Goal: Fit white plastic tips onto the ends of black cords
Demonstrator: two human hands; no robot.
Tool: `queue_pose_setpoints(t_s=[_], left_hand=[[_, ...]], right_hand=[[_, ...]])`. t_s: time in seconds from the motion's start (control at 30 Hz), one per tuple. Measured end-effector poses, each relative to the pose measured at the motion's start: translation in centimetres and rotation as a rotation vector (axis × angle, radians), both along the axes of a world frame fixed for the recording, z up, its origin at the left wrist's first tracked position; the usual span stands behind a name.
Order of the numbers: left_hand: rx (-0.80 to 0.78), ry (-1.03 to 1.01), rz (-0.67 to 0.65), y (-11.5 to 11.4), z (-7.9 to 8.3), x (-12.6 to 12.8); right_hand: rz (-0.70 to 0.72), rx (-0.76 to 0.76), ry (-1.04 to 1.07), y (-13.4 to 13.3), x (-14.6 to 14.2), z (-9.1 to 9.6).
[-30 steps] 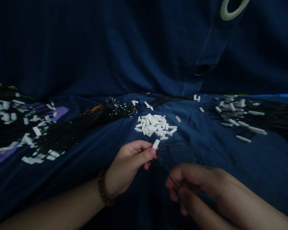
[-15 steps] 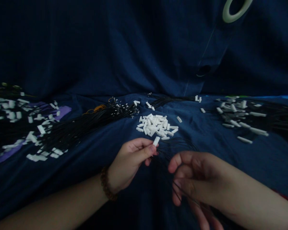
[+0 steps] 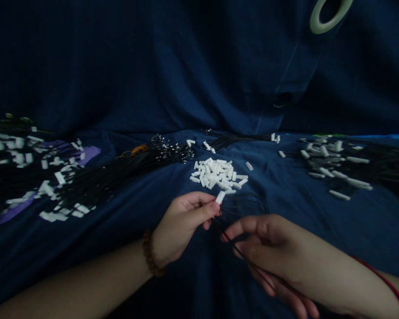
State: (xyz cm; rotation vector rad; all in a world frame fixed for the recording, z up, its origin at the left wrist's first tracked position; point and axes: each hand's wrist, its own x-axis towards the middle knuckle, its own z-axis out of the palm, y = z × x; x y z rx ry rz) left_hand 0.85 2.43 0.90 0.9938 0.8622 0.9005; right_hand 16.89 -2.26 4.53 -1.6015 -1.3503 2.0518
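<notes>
My left hand [image 3: 182, 223] pinches a white plastic connector [image 3: 221, 197] between thumb and forefinger. Thin black wires [image 3: 249, 262] trail from that connector down toward the lower right. Across them lies my right hand [image 3: 267, 248], its fingers curled and the wires running along its thumb and forefinger. Just beyond my left fingertips is a heap of loose white connectors [image 3: 217, 173] on the dark blue cloth [image 3: 286, 186]. More thin dark wires [image 3: 256, 199] lie loosely between the heap and my right hand.
At left, a black wire bundle with white connectors [image 3: 46, 188] lies partly on purple material [image 3: 92, 154]. Another bundle with shiny metal ends [image 3: 173, 150] sits at the back. On the right are more connector-ended wires [image 3: 339, 164]. A pale ring [image 3: 319, 26] appears at top right.
My right hand has moved left along the wires, closer to my left hand, and its fingers have drawn in around them. My left hand still holds the connector almost in place.
</notes>
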Motion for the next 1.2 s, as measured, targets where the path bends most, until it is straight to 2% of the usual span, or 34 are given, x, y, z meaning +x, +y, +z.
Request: queue_pose_setpoints(t_s=[0.27,0.5,0.57,0.7,0.83,0.93,1.0,1.07,1.2], left_hand=[[-0.022,0.014,0.022,-0.2,0.3,0.0],[-0.033,0.024,0.010,-0.5,0.4,0.0],[-0.032,0.017,0.006,-0.5,0.5,0.0],[-0.018,0.022,-0.009,-0.6,0.4,0.1],[-0.025,0.031,-0.005,-0.7,0.4,0.2],[-0.031,0.031,-0.023,-0.7,0.5,0.2],[-0.027,0.032,-0.023,-0.7,0.4,0.1],[-0.018,0.033,-0.005,-0.6,0.3,0.1],[0.002,0.036,0.013,-0.4,0.1,0.1]], right_hand=[[-0.038,0.041,-0.050,0.1,-0.6,-0.4],[-0.018,0.027,0.004,0.1,-0.7,-1.1],[0.017,0.168,-0.013,0.0,-0.4,-1.1],[0.174,0.681,-0.317,-0.4,0.2,-0.2],[0.296,0.823,-0.579,-0.7,1.1,1.1],[0.284,0.938,-0.661,-0.9,1.9,1.5],[0.249,0.930,-0.634,-1.0,2.2,1.5],[0.195,0.829,-0.472,-1.1,2.1,1.6],[0.039,0.387,0.042,-0.9,0.9,1.9]])
